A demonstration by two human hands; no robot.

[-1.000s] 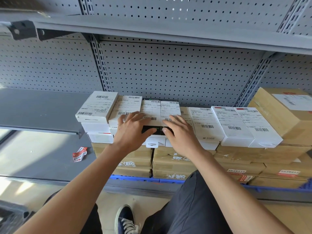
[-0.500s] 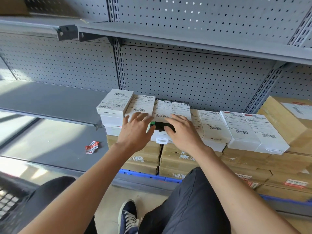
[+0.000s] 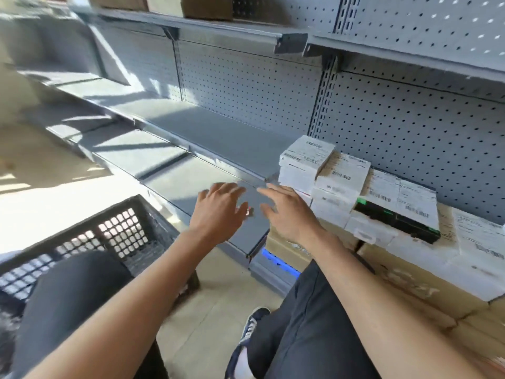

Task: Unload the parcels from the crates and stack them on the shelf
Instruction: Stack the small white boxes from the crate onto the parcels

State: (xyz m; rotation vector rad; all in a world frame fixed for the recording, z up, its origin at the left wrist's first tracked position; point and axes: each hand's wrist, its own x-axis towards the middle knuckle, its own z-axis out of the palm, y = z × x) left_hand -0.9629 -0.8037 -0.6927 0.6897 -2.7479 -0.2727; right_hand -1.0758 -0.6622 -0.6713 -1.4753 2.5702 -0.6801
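Grey perforated-back metal shelving is filling the view, with a bare stretch of the low shelf [image 3: 191, 184] running away to the left of the parcel stack. The white labelled parcels [image 3: 341, 173] are sitting stacked on brown cartons [image 3: 404, 283] to the right of that bare stretch, and the black-and-green edged parcel [image 3: 396, 217] is lying on the front of the stack, a white labelled box resting on top of it.

A second ago both hands were pressing that parcel into its place among the white boxes; now they are hanging clear of it, just left of the stack, over the shelf edge. The left hand [image 3: 218, 212] is showing its fingers spread and relaxed, gripping nothing. The right hand [image 3: 289, 212] is likewise spread, fingers straight, with nothing in it. The view is also swinging left, bringing the dark lattice crate [image 3: 114, 236] into sight on the floor, left of and below the stack.

Judging from this, the placing of that parcel is finishing and the person is turning back toward the crate for the next one. What is lying inside the crate cannot be told, since the near knee and the crate wall are hiding its contents. A small red-and-white scrap [image 3: 249, 212] is lying on the shelf between the two hands.
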